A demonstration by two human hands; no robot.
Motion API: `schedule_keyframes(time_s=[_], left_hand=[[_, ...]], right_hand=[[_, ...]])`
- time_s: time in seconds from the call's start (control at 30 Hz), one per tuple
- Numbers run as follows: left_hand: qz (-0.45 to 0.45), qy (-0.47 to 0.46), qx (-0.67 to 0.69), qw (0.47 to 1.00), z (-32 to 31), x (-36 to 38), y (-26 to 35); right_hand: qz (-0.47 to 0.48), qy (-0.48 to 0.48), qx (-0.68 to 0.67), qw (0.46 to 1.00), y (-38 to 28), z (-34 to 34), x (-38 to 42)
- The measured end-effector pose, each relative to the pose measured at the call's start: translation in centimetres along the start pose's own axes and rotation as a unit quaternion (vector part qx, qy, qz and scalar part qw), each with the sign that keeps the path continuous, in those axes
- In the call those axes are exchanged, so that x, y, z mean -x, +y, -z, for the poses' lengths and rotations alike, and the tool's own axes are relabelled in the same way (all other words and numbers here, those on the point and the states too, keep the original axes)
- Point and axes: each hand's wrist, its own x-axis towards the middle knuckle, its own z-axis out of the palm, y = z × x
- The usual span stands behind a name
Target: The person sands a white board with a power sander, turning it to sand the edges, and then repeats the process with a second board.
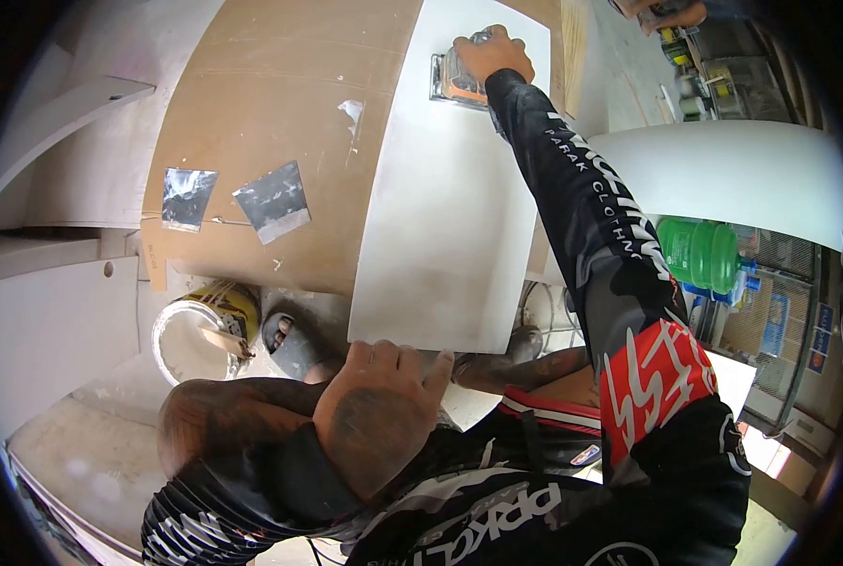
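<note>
A long white board (450, 198) lies lengthwise away from me, with a dusty, smudged surface. Near its far end, my right hand (497, 55) is wrapped over the top of an orange and grey power sander (461, 83), whose flat pad rests on the board. At the near end, my left hand (374, 406) is closed at the board's edge, its fingertips hidden from view. Brown cardboard (280, 94) spreads beneath and left of the board. On it lie two worn grey sheets that look like sandpaper, a left one (189, 198) and a right one (273, 202).
A paint bucket (181, 340) with a stick (225, 341) across it stands at left by my foot. To the right are a curved white panel (742, 174), a green water jug (700, 255) and a metal mesh rack (770, 321). Another person's hand (681, 16) shows at upper right.
</note>
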Motion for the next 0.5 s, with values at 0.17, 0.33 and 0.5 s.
schedule_keyframes(time_s=[0.17,0.33,0.5], left_hand=[[0.006,-0.022,-0.014,1.0,-0.3,0.2,-0.2],[0.001,-0.029,-0.016,0.999,0.2,-0.2,-0.3],[-0.002,-0.024,-0.02,1.0,0.2,-0.5,-0.2]], right_hand=[[-0.001,0.0,0.011,1.0,1.0,-0.2,-0.9],[-0.029,-0.006,-0.005,1.0,3.9,0.5,-0.9],[-0.065,-0.006,-0.014,0.998,7.1,2.0,-0.7]])
